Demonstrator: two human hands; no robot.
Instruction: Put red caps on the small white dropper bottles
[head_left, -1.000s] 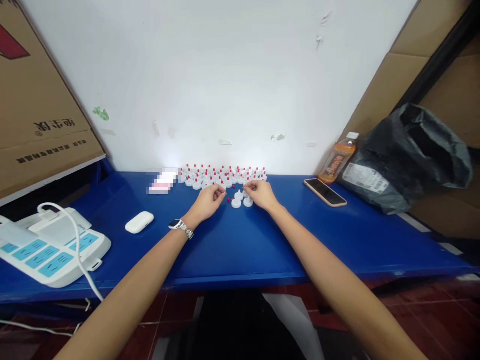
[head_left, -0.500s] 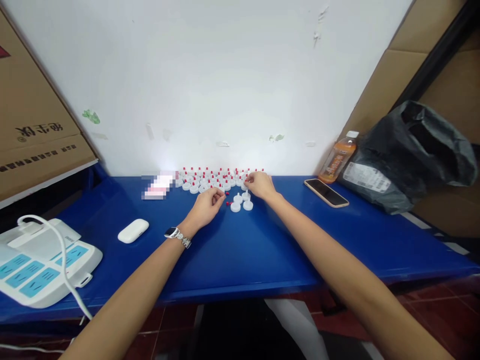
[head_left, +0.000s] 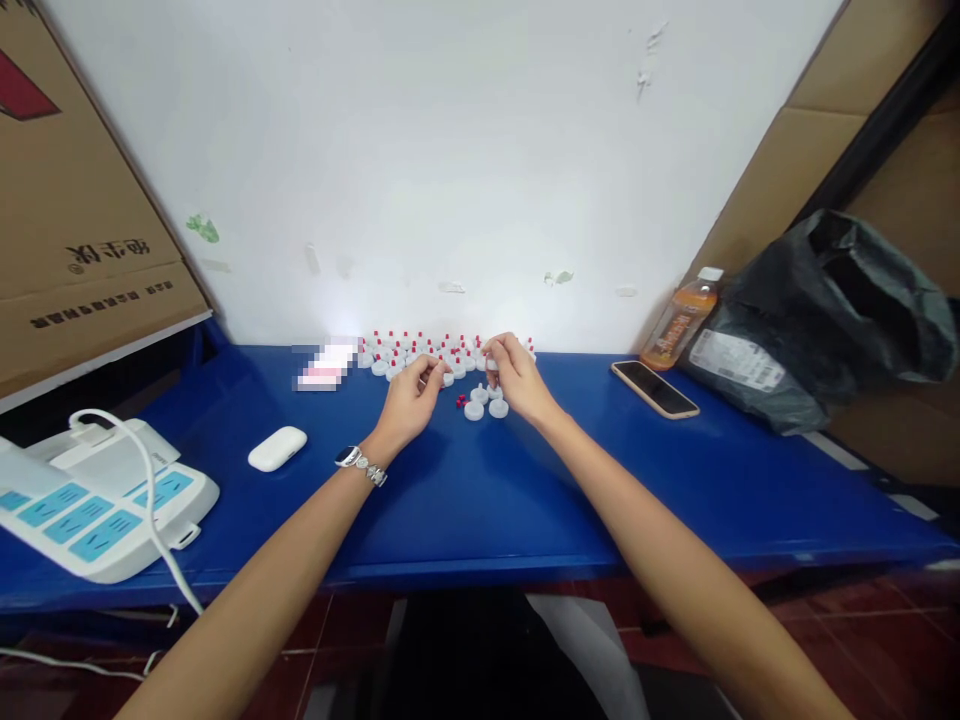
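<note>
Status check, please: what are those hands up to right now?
Left hand pinching something small. Right hand holding a white cap. Loose caps beneath.

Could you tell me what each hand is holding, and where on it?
The right hand pinches a small white cap in its fingertips; the left hand's fingers look closed, contents unclear.

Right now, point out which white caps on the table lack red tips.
The loose white caps nearest the person, between the hands; the rows by the wall have red tips.
</note>
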